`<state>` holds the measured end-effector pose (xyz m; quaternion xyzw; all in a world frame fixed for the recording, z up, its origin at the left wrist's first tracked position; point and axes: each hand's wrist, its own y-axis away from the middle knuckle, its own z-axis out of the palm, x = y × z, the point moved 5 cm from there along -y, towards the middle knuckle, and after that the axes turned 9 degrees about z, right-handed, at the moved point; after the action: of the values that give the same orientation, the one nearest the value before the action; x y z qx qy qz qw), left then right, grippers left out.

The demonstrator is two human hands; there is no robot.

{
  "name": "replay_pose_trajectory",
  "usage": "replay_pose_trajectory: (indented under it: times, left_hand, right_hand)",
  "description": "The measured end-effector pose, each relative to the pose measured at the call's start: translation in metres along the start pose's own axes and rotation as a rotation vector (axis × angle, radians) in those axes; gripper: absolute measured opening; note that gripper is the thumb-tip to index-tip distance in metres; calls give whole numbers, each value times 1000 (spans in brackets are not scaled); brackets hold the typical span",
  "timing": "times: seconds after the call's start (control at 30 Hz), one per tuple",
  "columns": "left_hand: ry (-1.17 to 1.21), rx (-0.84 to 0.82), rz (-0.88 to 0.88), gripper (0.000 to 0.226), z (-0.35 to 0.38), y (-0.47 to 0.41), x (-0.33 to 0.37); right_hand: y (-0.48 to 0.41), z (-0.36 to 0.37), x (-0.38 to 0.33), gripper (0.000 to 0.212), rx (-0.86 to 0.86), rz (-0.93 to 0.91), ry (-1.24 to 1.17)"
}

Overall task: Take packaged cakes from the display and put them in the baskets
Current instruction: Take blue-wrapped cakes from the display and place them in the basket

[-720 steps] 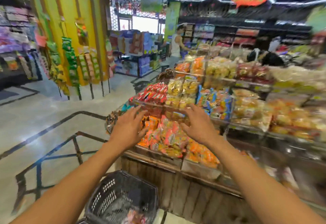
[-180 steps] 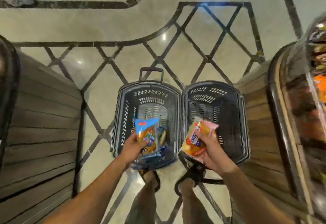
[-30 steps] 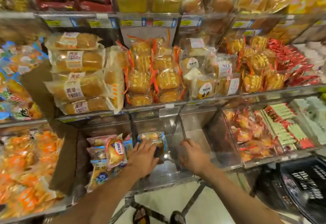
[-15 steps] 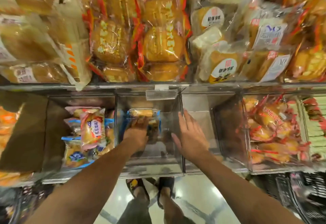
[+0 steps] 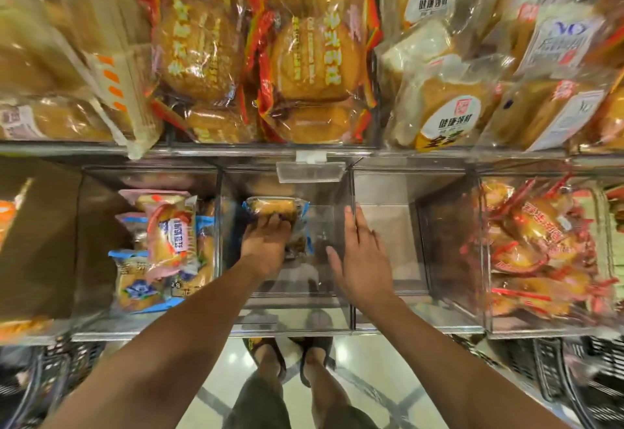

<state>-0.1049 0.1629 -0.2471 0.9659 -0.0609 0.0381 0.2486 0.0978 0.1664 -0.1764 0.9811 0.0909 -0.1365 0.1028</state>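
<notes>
While left-hand grip [image 5: 266, 243] clasps blue-wrapped cake [image 5: 275, 206] in clear bin [image 5: 290, 322], right-hand grip [image 5: 359, 256] released, over bin divider [image 5: 352, 189].

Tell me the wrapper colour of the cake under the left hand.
Blue-edged wrapper, head view.

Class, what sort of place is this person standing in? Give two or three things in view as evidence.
Probably a supermarket's bakery aisle: wrapped cakes crowd the upper shelf, clear bins below hold more, and a black shopping basket sits beneath. The left hand grips a blue-edged packet.
</notes>
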Motion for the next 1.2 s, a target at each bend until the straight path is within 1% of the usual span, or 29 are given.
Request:
replay_pose_trajectory:
  times: [0.17,0.3,0.4,0.47,0.57,0.6,0.67,0.73,0.77,0.83,0.9,0.93,0.97,1.07,1.2]
  left_hand:
    - [226,12,-64,57,-15,27,3]
    - [506,159,-147,64,-42,59,4]
    - [747,304,-262,62,-63,91,-1]
    - [916,398,-265,49,-73,112,-5]
    - [1310,559,-311,11,-82,143,-13]
    - [1462,610,-346,8,-87,154,-15]
    - [1765,678,-355,4,-91,171,-18]
    - [1980,692,-352,19,-85,181,-24]
    - [2039,718,-369,26,-80,185,-30]
    - [2107,778,-433,39,-70,192,-41]
    - [2146,797,-463,55,-62,196,-47]
    - [2152,804,-476,57,-61,199,-48]
    - [2140,806,-497,56,-59,202,-50]
    - [2093,826,-562,41,-51,209,-54]
    - [2047,826,-586,30,-46,218,-57]
  right_hand:
    - [0,-13,0,81,-87,-15,-21]
    - [-4,-35,3,67,-78,-54,-76]
    - [-15,-56,-1,56,37,-71,-158]
    - [-25,-68,-12,46,78,-95,-167]
    - [-39,-76,-46,38,63,-250,13]
    - [-44,-72,-58,35,1,-287,70]
    - [-55,-54,-80,33,-208,-300,160]
    - [-66,-29,-95,37,-425,-258,237]
    - [-70,-18,-102,39,-503,-238,255]
    - [-77,-1,-114,48,-561,-244,270]
    - [-84,10,-126,55,-532,-276,282]
    - [-88,16,-129,56,-506,-286,292]
    - [-92,24,-131,56,-489,-277,310]
    - [-100,44,-133,51,-458,-217,368]
    - [-105,67,-133,47,-392,-213,473]
